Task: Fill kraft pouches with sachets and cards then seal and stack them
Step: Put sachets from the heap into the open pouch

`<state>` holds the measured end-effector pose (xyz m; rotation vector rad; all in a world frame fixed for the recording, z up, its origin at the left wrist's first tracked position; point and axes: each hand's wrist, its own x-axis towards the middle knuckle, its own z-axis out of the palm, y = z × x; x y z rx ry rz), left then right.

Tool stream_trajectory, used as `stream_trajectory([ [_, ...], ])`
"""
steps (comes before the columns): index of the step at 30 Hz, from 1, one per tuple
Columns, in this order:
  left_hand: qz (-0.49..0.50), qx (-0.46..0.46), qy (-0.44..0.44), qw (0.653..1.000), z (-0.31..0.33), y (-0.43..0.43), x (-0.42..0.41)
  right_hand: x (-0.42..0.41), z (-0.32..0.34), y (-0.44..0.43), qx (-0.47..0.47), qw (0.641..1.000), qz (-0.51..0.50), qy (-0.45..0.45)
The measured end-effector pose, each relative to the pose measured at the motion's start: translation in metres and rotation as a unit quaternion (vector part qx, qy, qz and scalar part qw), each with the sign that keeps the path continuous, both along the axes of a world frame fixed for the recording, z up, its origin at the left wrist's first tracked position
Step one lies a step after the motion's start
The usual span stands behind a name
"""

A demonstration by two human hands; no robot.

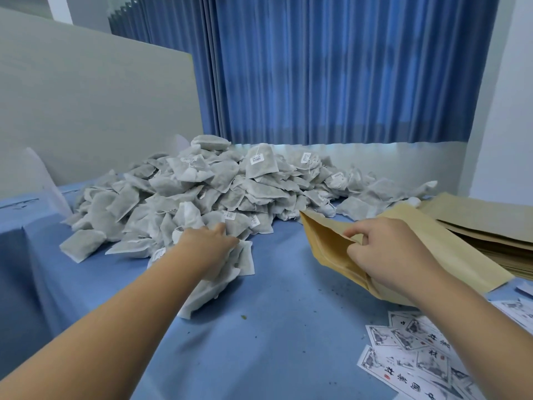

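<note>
A big heap of grey-white sachets (pixel 219 192) with small white labels covers the back of the blue table (pixel 274 298). My left hand (pixel 212 246) reaches into the heap's near edge and grips a bunch of sachets (pixel 227 272) that hang below it. My right hand (pixel 386 252) pinches the upper lip of a kraft pouch (pixel 326 243), holding its mouth open toward the left. The pouch lies tilted on the table with its bottom to the right. Printed cards (pixel 409 356) with grey ink drawings lie fanned out at the front right.
A stack of flat kraft pouches (pixel 490 226) sits at the right edge. A grey board (pixel 86 111) stands along the left, and blue curtains (pixel 331 67) hang behind the table. Small crumbs dot the blue cloth.
</note>
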<state>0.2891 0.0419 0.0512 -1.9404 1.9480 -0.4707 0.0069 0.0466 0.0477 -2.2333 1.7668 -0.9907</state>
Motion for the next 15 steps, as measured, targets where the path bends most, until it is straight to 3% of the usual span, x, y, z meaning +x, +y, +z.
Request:
stream_trajectory([
  [7,0.004,0.011,-0.038,0.999,-0.006,-0.025,0.005,-0.003,0.0,-0.001,0.001,1.0,0.007,0.004],
  [15,-0.028,-0.027,0.035,0.999,-0.005,-0.036,0.007,-0.006,0.003,-0.002,0.001,1.0,0.011,-0.006],
])
